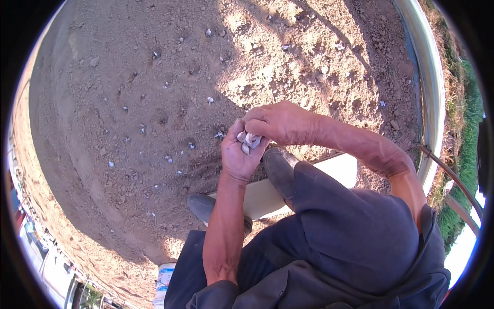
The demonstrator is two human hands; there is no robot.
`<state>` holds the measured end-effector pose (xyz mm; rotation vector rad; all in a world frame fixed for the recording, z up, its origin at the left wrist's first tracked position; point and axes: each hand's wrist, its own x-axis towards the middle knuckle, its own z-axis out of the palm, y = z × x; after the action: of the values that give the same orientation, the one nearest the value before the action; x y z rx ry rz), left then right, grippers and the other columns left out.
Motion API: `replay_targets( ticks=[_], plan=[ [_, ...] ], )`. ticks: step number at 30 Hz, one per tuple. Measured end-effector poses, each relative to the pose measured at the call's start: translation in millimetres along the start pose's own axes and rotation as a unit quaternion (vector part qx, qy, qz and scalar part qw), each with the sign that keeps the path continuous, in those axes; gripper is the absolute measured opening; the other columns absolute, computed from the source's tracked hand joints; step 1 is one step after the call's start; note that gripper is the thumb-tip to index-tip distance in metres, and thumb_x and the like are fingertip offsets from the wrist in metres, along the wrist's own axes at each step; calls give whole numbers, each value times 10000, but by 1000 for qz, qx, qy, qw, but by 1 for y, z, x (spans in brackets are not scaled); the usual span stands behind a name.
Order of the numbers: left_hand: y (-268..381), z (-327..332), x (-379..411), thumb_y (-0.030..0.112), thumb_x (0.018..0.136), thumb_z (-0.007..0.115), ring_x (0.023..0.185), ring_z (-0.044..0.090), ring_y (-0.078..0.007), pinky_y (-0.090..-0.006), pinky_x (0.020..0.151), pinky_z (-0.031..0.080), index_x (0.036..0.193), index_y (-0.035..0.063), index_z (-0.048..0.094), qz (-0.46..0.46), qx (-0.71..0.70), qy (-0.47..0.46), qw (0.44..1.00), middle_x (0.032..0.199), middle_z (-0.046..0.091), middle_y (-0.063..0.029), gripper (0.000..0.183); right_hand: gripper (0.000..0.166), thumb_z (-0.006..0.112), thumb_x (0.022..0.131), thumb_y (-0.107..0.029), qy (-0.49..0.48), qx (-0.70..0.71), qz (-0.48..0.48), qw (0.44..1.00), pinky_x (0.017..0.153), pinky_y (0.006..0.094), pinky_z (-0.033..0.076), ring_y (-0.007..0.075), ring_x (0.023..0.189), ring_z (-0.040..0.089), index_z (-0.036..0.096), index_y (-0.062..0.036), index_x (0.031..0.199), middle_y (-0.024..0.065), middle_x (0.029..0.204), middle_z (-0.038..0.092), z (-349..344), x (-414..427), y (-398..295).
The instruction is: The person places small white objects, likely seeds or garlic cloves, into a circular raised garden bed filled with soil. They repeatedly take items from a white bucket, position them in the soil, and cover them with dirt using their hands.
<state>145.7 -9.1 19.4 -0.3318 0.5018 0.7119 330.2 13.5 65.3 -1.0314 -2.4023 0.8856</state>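
Note:
Several pale garlic cloves [248, 142] lie in the cupped palm of my left hand [241, 160], held low over the soil. From the right, my right hand [283, 121] reaches across and meets the left at the fingers. Its bent thumb rests just above the cloves. The other right fingertips are hidden, so whether they pinch a clove is unclear. Beneath and around both hands spreads loose brown soil [115, 185], dotted with small holes and scattered whitish pieces that look like cloves or bits of peel.
My dark shoes [278, 172] are by a pale board [262, 199] on the ground. A bucket [165, 276] with printed writing stands at lower left. Along the right runs a pale raised edging [430, 77], with dry grass and green plants [465, 127] beyond. Bent rods [451, 175] cross there.

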Motion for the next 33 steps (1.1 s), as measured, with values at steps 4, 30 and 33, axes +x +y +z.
replay_targets(
  ticks=[4, 30, 33],
  plan=[
    [-1, 3, 0, 297, 1020, 410, 1135, 600, -281, -472, 1025, 445, 1183, 23, 593, 8, 4, 3, 1000, 1174, 651, -135, 368, 314, 724, 703, -60, 31, 7, -24, 999, 662, 346, 598, 260, 877, 681, 560, -76, 970, 77, 1053, 635, 1, 0, -1],
    [-14, 4, 11, 230, 1033, 463, 638, 554, -108, -186, 448, 352, 1151, 37, 567, -19, 134, 110, 985, 839, 623, -14, 249, 161, 711, 815, -126, 95, 186, 232, 950, 686, 336, 524, 204, 767, 636, 652, -32, 932, 80, 802, 624, 7, -22, -5],
    [-18, 3, 10, 223, 1032, 469, 641, 553, -107, -202, 437, 354, 1144, 41, 571, -5, 98, 93, 991, 797, 611, -2, 237, 174, 713, 874, -189, 155, 300, 277, 900, 706, 324, 515, 198, 809, 627, 679, -40, 958, 68, 857, 623, 27, -21, 0]
  ],
)
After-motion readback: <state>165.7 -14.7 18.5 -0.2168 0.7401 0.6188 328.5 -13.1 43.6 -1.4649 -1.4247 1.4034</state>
